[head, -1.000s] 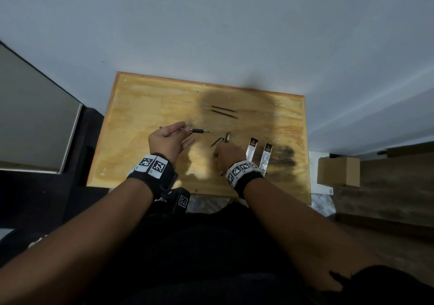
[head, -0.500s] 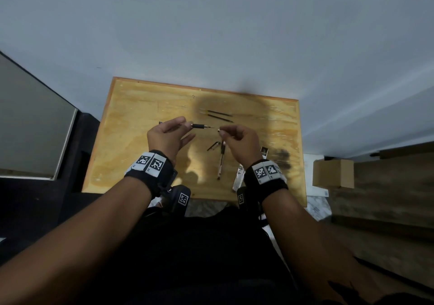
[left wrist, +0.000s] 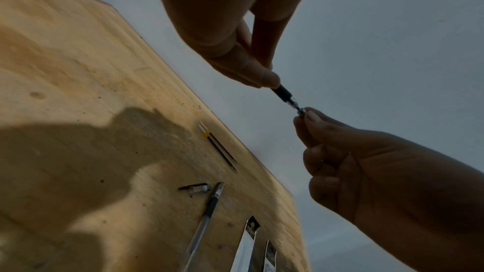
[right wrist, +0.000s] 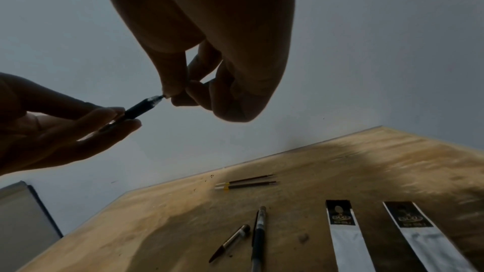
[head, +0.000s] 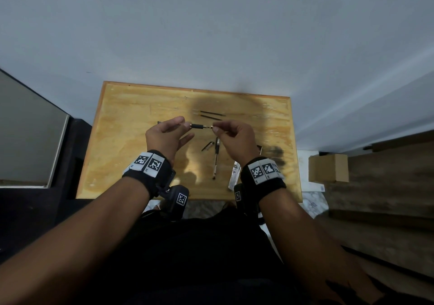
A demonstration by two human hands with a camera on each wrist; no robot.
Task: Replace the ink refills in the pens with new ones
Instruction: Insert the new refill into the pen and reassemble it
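1. The left hand [head: 164, 135] is pinching the pen [head: 196, 126] by its black grip, above the table [head: 122, 140].
2. The right hand [head: 234, 138] is pinching a small piece at the pen's tip; which part, I cannot tell.
3. It probably needs turning squarely in line with the pen.

Dim, flat light all round, the hands mere dark silhouettes against the grey wall [right wrist: 393, 49] in both wrist views, soft shadows pooling on the table [head: 131, 121], edges bowed by the wide lens, near table grain smeared and noisy.
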